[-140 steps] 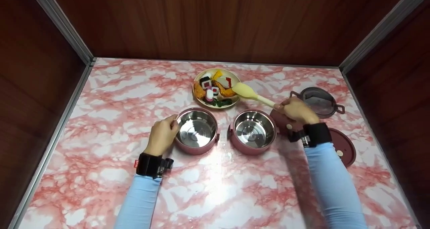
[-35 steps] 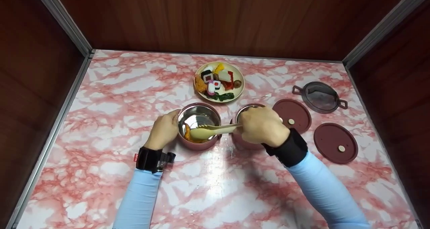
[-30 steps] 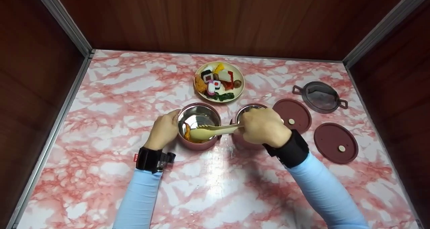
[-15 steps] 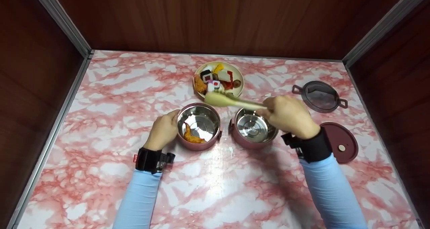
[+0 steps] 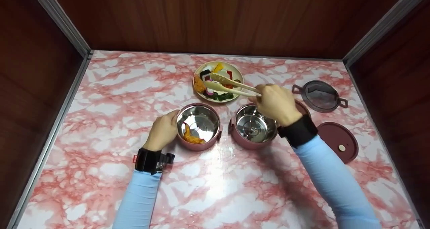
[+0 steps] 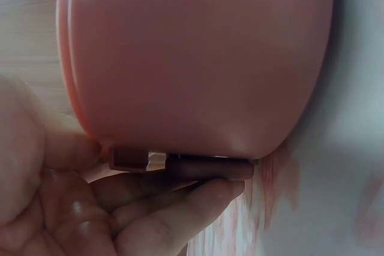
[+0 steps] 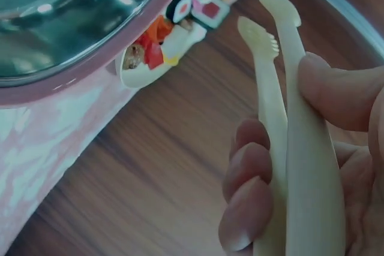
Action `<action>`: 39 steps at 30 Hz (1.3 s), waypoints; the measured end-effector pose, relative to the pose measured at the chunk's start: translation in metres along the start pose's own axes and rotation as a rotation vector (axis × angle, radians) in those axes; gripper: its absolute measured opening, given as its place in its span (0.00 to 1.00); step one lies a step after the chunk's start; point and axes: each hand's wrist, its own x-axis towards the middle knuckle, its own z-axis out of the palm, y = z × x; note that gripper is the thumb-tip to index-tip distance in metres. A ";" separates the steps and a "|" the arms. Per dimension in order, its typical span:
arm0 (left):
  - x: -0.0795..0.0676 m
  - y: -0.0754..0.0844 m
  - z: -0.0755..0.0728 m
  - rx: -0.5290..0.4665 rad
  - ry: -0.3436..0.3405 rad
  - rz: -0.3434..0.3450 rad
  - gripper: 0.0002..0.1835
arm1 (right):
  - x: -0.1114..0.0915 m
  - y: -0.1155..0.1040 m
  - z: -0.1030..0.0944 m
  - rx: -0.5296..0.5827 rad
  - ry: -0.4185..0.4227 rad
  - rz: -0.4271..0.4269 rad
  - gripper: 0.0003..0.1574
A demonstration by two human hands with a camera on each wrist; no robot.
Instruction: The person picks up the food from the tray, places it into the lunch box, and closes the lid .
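Note:
My right hand holds cream-coloured tongs, their tips apart above a plate of toy food. In the right wrist view, the thumb and fingers lie on either side of the tongs. On that plate are sushi rolls, green pieces and an orange fried piece. At the left pot, my left hand grips the side handle between thumb and fingers. A curved orange-brown piece lies inside this pot, against its near left wall.
Beside it stands a second pink pot with a bare steel inside. To the right lie a maroon lid, another lid partly behind my right hand, and a grey see-through strainer-like pan with two handles. Wooden walls enclose the table.
The orange-brown piece went from the plate into the left pot with the tongs, which let it go there. My right hand then brought the tongs back over the plate. My left hand stayed put.

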 end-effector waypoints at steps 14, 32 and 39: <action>0.001 0.001 0.000 0.004 -0.013 -0.012 0.21 | 0.031 -0.051 0.013 -0.169 -0.120 0.056 0.22; -0.001 0.000 -0.001 0.001 -0.016 -0.024 0.21 | 0.025 -0.093 0.026 -0.457 -0.060 -0.024 0.12; 0.000 0.000 0.000 0.009 -0.015 -0.013 0.21 | 0.022 -0.095 0.025 -0.508 -0.019 -0.038 0.12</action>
